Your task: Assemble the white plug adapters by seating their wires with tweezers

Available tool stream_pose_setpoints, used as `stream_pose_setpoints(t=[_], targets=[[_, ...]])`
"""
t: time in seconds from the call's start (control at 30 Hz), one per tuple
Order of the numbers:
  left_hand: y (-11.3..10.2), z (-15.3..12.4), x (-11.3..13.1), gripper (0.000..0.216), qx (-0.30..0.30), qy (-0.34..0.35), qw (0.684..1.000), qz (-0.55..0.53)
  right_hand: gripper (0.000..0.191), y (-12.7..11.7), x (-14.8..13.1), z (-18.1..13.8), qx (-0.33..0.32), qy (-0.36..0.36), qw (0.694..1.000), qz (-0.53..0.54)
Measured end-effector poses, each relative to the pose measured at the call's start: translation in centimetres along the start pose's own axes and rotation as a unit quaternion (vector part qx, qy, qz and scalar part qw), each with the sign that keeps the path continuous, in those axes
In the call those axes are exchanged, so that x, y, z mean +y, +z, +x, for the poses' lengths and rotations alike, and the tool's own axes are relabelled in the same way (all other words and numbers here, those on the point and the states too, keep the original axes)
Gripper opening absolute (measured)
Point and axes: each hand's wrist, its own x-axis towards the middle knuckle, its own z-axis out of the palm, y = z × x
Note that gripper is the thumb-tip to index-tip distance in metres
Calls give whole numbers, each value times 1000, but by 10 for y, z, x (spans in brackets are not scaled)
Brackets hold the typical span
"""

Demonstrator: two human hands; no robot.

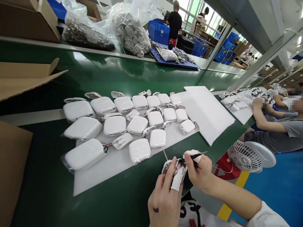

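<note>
The left hand (165,197), back upward with fingers curled closed and one white-capped finger (177,180) extended, sits just beside the right hand (200,172), whose fingertips pinch together, its bare forearm slanting in from the lower right.

one head-worn camera looks forward and down, close over the green belt (118,75).

This is a factory assembly line: a long green counter (47,189) runs the length of the hall, with rows of identical white plastic housings (115,125) laid out on white foam sheets (205,110). Clear bags of loose parts (130,30), blue crates (158,31) and cardboard cartons (28,19) stand along the far side. Another person (276,132) sits at the same counter further along, and one more (174,22) stands among the crates near the windows.
</note>
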Motion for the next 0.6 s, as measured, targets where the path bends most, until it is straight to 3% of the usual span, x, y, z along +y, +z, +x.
stream_pose_setpoints(t=[0.13,0.37,0.53,0.6], targets=[[0,-2,-1,24,-13,4,1000,10,30,-3,1,8,-29,3,999,12],[-1,-2,0,24,0,3,1000,15,28,-7,10,20,-86,-142,986,11],[-2,1,1,22,4,-5,1000,9,17,-10,16,22,-147,-278,949,-34],[-2,1,1,22,5,-5,1000,5,22,-11,15,25,-169,-269,948,-16]])
